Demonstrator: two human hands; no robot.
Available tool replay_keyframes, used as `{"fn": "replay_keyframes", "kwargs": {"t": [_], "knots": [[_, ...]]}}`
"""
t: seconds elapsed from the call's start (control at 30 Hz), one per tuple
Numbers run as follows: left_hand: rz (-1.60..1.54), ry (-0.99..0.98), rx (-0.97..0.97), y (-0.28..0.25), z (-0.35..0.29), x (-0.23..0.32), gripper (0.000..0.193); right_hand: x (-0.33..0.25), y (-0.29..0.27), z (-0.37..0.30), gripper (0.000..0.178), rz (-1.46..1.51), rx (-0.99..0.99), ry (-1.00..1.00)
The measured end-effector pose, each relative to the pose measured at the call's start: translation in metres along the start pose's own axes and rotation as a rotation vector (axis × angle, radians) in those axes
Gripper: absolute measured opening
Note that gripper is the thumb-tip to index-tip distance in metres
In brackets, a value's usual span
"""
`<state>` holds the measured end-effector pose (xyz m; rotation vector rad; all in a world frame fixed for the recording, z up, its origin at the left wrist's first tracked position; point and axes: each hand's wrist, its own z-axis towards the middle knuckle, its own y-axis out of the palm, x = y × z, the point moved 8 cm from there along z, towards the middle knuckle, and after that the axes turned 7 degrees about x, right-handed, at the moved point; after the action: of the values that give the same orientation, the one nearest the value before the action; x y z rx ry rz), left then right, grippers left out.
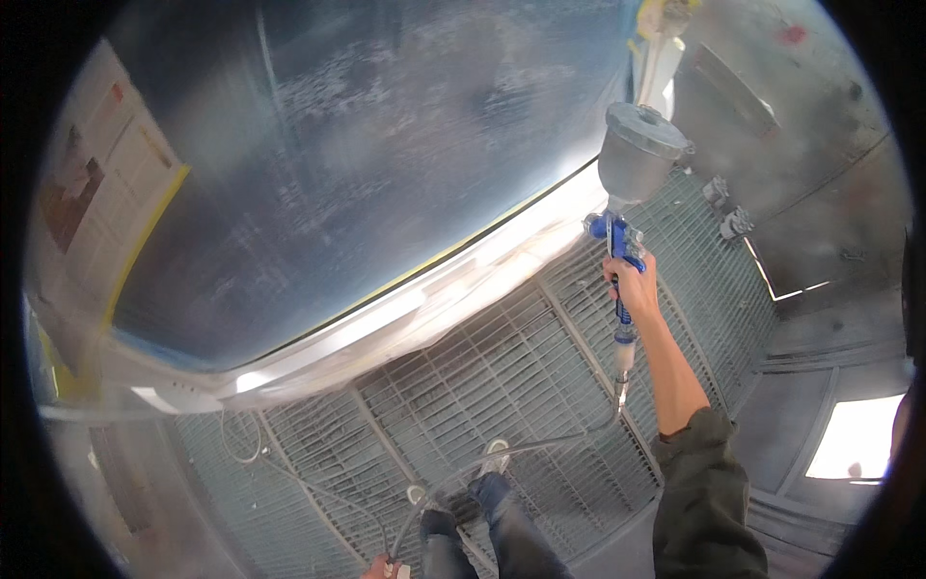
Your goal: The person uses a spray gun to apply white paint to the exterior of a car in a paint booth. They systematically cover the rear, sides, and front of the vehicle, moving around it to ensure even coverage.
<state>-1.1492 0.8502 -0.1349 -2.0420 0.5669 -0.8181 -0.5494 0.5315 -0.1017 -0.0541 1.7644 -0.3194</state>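
Dark sleeve (706, 497) at four o'clock led to the right hand (637, 287), wrapped tight around the spray gun (619, 232) at two o'clock, cup (637, 166) on top, maybe so nothing spilled. Near six o'clock, the left hand (376, 569) gripped the hose (531, 447), probably so it wouldn't drag.

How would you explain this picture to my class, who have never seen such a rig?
There is no robot: a person works with two bare hands. One fisheye camera, the left of two worn on the head, looks down, so straight edges bend. The right hand grips a blue spray gun with a grey cup on top. The left hand, partly cut off below, holds the hose that runs to the gun. Ahead is a large dark panel, partly edged with yellow masking tape. Underfoot is a metal floor grating.
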Motion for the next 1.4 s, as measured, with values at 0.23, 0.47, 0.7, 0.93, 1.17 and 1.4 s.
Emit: {"fn": "replay_keyframes", "kwargs": {"t": [0.23,0.47,0.7,0.93,1.17,1.4], "knots": [[-0.018,-0.113,0.003,-0.026,-0.023,-0.071,0.028,0.011,0.074,-0.098,0.008,0.082,-0.099,0.070],[0.017,-0.260,0.069,-0.029,-0.070,-0.192,0.041,0.026,0.151,-0.183,0.017,0.135,-0.206,0.114],[0.005,-0.356,0.138,-0.020,-0.117,-0.301,0.038,0.015,0.226,-0.266,0.038,0.100,-0.273,0.005],[-0.122,-0.329,0.277,-0.056,-0.159,-0.321,0.029,-0.001,0.322,-0.366,0.062,-0.008,-0.402,-0.095],[-0.161,-0.542,0.315,-0.091,-0.190,-0.358,0.027,-0.007,0.407,-0.452,0.061,0.046,-0.543,-0.078],[-0.115,-0.511,0.351,-0.062,-0.223,-0.398,0.036,-0.008,0.439,-0.479,0.043,0.338,-0.904,0.274]]}}
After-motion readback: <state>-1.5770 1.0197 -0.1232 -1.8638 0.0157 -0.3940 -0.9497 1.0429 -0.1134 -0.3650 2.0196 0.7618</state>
